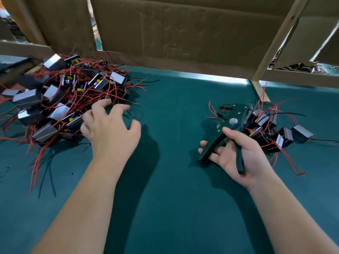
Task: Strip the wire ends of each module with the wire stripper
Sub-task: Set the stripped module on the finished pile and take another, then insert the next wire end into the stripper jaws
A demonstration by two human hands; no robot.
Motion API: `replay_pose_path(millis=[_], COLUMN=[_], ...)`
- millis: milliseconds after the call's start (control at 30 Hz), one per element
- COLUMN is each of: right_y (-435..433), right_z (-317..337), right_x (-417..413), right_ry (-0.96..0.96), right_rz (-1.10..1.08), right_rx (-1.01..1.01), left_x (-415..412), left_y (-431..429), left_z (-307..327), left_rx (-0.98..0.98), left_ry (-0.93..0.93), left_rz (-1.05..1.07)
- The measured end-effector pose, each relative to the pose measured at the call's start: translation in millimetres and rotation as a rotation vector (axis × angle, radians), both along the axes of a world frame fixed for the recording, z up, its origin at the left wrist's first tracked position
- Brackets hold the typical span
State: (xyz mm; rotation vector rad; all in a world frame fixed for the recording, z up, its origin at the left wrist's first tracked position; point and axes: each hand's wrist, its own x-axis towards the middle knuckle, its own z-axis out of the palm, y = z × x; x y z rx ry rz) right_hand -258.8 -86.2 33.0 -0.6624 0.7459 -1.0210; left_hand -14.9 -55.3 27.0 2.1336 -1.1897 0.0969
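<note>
Left hand, fingers spread wide, reaches the 10 o'clock module pile; tangled red wires could drag out extras. Right hand holds the wire stripper.

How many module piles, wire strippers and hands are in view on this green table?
module piles: 2, the left pile and the right pile
wire stripper: 1
hands: 2, the left hand and the right hand
Total: 5
</note>
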Motion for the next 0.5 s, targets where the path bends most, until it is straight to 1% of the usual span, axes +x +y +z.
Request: replay_pose_path(millis=[100, 200, 333, 400, 433, 500], right_y=[-7, -10, -12, -11, -11, -9], right_z=[-3, -6, -8, -7, -7, -6], right_x=[-5, -11, -15, -14, -14, -11], right_ry=[-0.051, -0.085, -0.111, -0.098, -0.084, -0.072], right_rz=[-0.079, -0.174, -0.213, -0.204, -0.195, -0.176], right_rx=[0.018, 0.005, -0.031, -0.038, -0.041, -0.048], left_x=[3, 5, 9, 13, 15, 18], left_y=[-1, -2, -4, -4, -5, -6], left_z=[-2, -1, 0, 0, 0, 1], left_rx=[0.093, 0.101, 0.092, -0.007, -0.098, -0.304], left_ry=[0.032, 0.084, 0.205, 0.214, 0.239, 0.353], left_rz=[0.038, 0.041, -0.004, -0.032, -0.071, -0.186])
